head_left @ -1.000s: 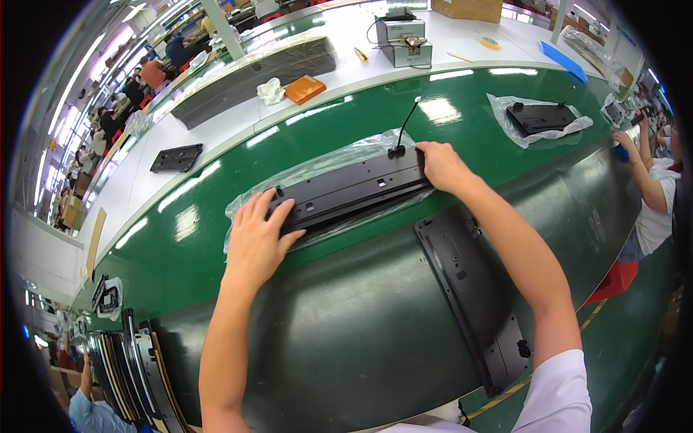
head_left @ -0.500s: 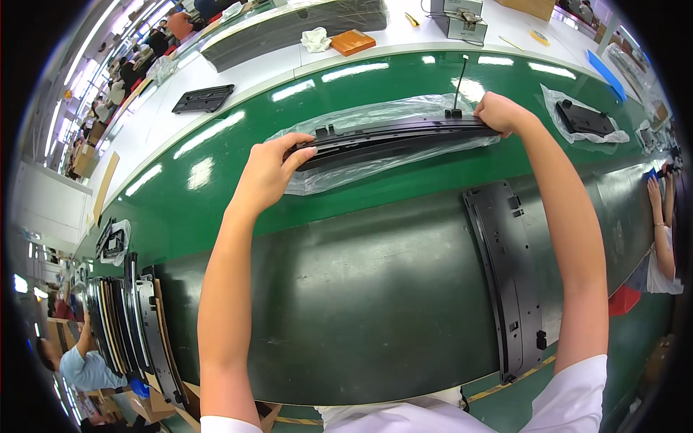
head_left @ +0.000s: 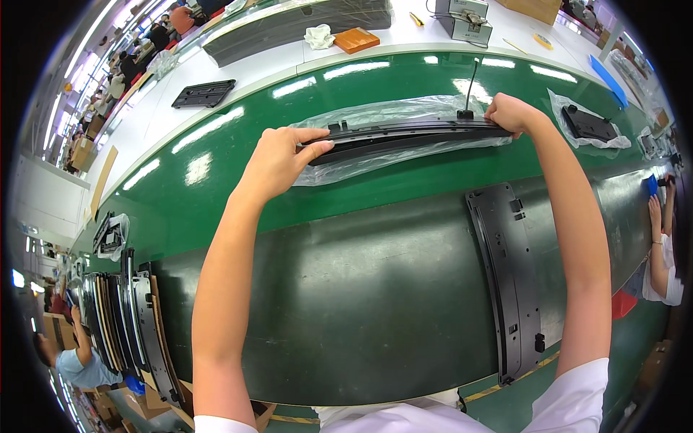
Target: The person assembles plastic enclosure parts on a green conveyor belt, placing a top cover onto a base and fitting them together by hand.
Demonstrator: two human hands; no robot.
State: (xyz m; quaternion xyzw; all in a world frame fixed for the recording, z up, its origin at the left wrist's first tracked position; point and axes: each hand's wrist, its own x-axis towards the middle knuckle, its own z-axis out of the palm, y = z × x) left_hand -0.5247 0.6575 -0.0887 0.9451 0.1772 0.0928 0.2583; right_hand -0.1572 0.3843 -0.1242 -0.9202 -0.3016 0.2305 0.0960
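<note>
A long black plastic panel [head_left: 411, 135], with clips along its upper edge and a thin cable [head_left: 473, 86] rising near its right end, lies on a clear plastic bag [head_left: 375, 110] on the green bench surface. My left hand [head_left: 285, 159] pinches the panel's left end between thumb and fingers. At the opposite end, my right hand [head_left: 514, 115] is closed round the edge beside the cable; its fingertips are partly hidden. Nearer to me, a second black panel [head_left: 509, 281] with clips and small holes rests lengthwise on the dark mat [head_left: 361, 303], by my right forearm.
A row of black panels [head_left: 137, 325] stands upright at the left edge. Smaller black parts on plastic film [head_left: 588, 124] lie at the far right. Across the white table [head_left: 274, 61] are an orange block [head_left: 356, 40], a crumpled white cloth [head_left: 319, 37] and grey boxes [head_left: 469, 22]. Co-workers sit on both sides.
Both hands and the held panel have shifted slightly to the right, the bag along with it. My left hand's fingers now reach straighter along the panel's end.
</note>
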